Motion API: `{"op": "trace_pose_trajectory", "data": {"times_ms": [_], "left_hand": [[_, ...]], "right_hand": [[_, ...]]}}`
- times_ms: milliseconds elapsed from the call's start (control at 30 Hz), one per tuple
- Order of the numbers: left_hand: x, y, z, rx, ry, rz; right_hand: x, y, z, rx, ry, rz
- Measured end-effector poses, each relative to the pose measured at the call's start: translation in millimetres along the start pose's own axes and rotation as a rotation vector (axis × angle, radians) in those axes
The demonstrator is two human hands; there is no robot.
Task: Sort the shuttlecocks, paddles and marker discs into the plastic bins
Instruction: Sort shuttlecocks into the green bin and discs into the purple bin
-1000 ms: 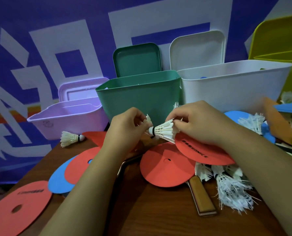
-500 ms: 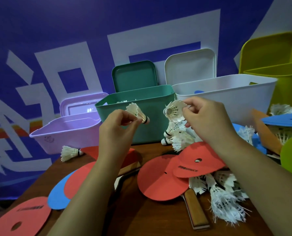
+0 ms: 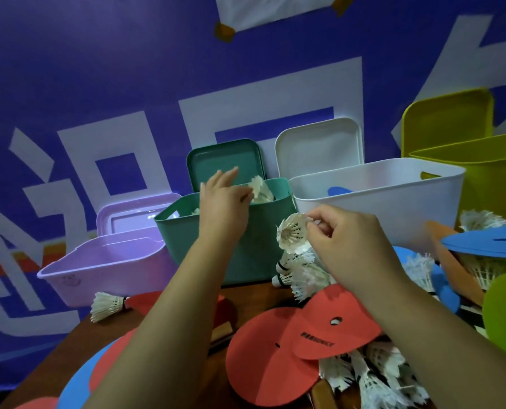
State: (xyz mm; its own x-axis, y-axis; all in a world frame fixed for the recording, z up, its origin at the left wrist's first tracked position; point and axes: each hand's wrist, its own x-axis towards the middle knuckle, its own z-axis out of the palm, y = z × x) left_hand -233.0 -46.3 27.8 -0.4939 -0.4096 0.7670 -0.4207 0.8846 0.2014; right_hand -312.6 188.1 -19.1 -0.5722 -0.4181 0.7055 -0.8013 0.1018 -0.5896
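Since left hand (image 3: 223, 199) rose — shuttlecock (image 3: 260, 188) now over green bin (image 3: 257, 246).

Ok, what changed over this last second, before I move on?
The left hand carried its shuttlecock up over the green bin and spread its fingers, apparently releasing it. The right hand lifted and still pinches another shuttlecock. The white bin and lilac bin stayed put.

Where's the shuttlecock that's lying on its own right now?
The lone shuttlecock lies at the left of the head view, on the table, just in front of the purple bin.
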Motion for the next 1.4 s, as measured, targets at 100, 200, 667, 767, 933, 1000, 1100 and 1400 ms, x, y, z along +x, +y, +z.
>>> {"op": "trace_pose_trajectory", "data": {"times_ms": [100, 200, 667, 767, 933, 1000, 1100, 1400], "left_hand": [[-2.9, -8.3, 18.4, 0.001, -0.119, -0.083], [-10.1, -15.0, 21.0, -0.037, -0.026, -0.053], [-12.9, -13.6, 13.9, 0.138, -0.083, 0.07], [-11.1, -11.3, 10.6, 0.149, -0.121, 0.063], [-9.6, -9.8, 7.3, 0.129, -0.18, 0.054], [-8.4, -10.5, 6.6, 0.119, -0.194, 0.047], [-6.3, -11.3, 4.3, 0.105, -0.233, 0.031], [-6.9, -6.8, 0.2, 0.15, -0.258, -0.013]], "right_hand": [[1.7, 1.7, -2.7, 0.002, 0.015, 0.026], [0.5, 1.7, -4.1, 0.043, -0.006, 0.07], [45.0, -17.9, 3.0, 0.241, -0.131, 0.299], [72.1, -30.2, 12.3, 0.205, -0.13, 0.292], [127.7, -48.2, 36.8, 0.08, -0.061, 0.266], [152.0, -42.5, 49.3, 0.053, -0.082, 0.31], [168.6, -22.3, 67.4, 0.046, -0.143, 0.362], [92.9, -18.7, 20.6, -0.03, -0.134, 0.184]]}}
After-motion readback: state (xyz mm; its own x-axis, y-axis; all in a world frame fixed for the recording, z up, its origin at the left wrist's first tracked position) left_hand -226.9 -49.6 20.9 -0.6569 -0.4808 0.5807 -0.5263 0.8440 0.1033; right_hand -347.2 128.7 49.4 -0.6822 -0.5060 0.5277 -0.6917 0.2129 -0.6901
